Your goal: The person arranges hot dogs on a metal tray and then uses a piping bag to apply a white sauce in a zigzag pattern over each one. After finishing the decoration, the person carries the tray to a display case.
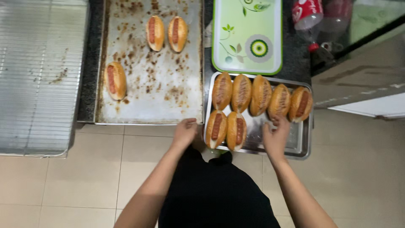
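Observation:
A small steel tray (301, 141) holds several sausage buns in two rows. My right hand (276, 137) rests over the tray's bare floor, its fingertips touching the underside of a bun in the back row (279, 101). At the tray's left edge is my left hand (184, 131), fingers curled, beside the front-row buns (216, 128); whether it grips the rim is unclear. A large stained baking sheet (164, 88) to the left carries three more sausage buns: two at the top (166, 33) and one at the left (115, 80).
A wire cooling rack (38, 76) lies at far left. A green patterned tray (249, 36) sits behind the steel tray, with red-labelled plastic bottles (314, 19) to its right. Tiled floor shows below the dark counter edge.

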